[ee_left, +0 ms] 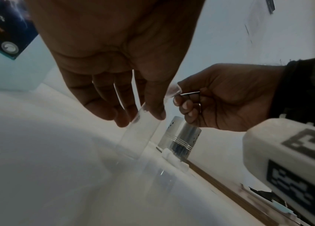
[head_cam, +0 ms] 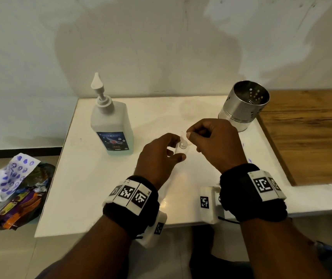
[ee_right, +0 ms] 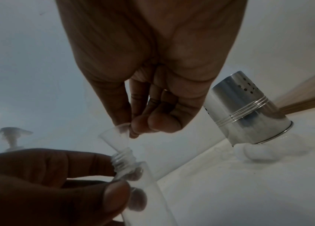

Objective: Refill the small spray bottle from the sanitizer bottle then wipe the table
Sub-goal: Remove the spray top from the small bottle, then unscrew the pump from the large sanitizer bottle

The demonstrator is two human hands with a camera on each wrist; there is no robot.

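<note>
Small spray bottle (ee_right: 148, 183): clear, standing up tall on the white table (head_cam: 100, 178), open neck pointing up.
Funnel (ee_right: 117, 137): tiny and clear, wide end up, thin end in the bottle's neck.
Left hand (head_cam: 159, 156): fingers and thumb curl round the bottle's sides.
Right hand (head_cam: 213, 141): above the bottle, fingertips pinch the funnel's rim.
Sanitizer bottle (head_cam: 111, 125): upright, to the left.
Metal cup (head_cam: 243, 107): near the right hand.

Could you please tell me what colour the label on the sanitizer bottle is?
The label on the sanitizer bottle is blue, clearest in the head view.
</note>
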